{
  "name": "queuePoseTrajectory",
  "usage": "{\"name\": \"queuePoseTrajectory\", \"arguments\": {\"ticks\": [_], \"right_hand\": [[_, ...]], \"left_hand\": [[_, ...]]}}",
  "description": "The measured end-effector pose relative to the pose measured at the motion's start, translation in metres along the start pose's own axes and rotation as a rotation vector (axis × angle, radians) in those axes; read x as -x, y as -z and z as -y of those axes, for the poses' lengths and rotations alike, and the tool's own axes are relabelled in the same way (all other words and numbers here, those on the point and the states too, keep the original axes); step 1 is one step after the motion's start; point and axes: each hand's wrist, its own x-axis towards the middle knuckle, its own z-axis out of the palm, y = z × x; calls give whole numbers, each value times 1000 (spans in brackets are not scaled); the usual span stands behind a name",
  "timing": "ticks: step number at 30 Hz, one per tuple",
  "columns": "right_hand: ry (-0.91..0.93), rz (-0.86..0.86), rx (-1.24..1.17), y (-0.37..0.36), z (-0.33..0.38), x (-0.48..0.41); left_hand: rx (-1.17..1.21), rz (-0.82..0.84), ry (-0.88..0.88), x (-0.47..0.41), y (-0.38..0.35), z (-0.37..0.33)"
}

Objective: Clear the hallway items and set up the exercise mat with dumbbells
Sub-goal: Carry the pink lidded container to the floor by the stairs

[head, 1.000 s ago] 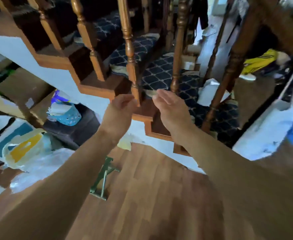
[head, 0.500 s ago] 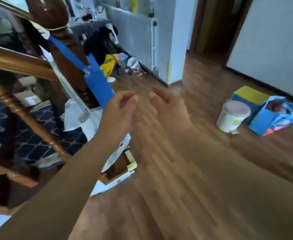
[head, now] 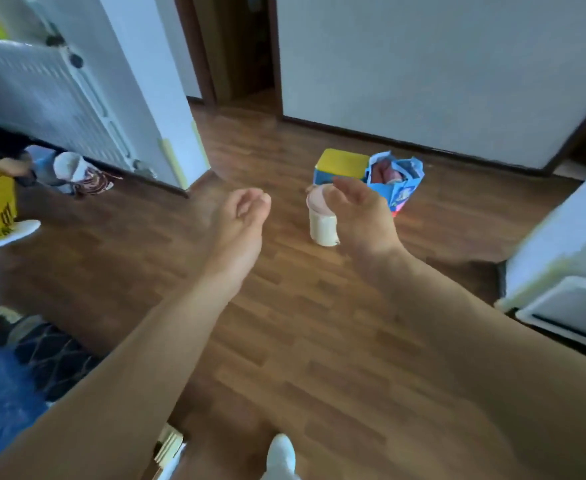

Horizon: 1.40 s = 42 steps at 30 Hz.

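Left hand (head: 241, 216), right hand (head: 360, 211): we held both loosely curled. Beyond stood a cream pink-lidded bin (head: 322, 228), a yellow-topped blue box (head: 341, 161) and a blue paper bag (head: 404, 188).

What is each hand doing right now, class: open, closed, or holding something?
Left hand: open, fingers loosely curled, holding nothing.
Right hand: open, holding nothing.

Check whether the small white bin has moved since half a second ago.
No. The bin still stands just in front of the yellow-topped box; only the camera turned.

Smooth, faintly glossy wood-plank floor (head: 302, 341); matt painted wall (head: 440, 64); ribbed white metal radiator (head: 42, 95); glossy printed paper bag (head: 402, 181).
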Motion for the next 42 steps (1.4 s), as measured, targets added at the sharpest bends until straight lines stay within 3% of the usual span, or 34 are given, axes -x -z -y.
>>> {"name": "queuePoseTrajectory", "arguments": {"ticks": [10,20,28,37,42], "right_hand": [[-121,-349,158,42,0,-166],[-146,-257,155,81,-34,-383],[-245,-125,271,73,-68,-543],[-249,-58,362,46,-154,-716],[-292,-5,461,48,-240,-802]], "left_hand": [[-79,278,-30,-196,-108,18],[-89,185,72,-353,-232,53],[-170,96,215,-466,-287,108],[-243,95,349,-609,-364,208],[-371,117,389,-664,-406,298]]}}
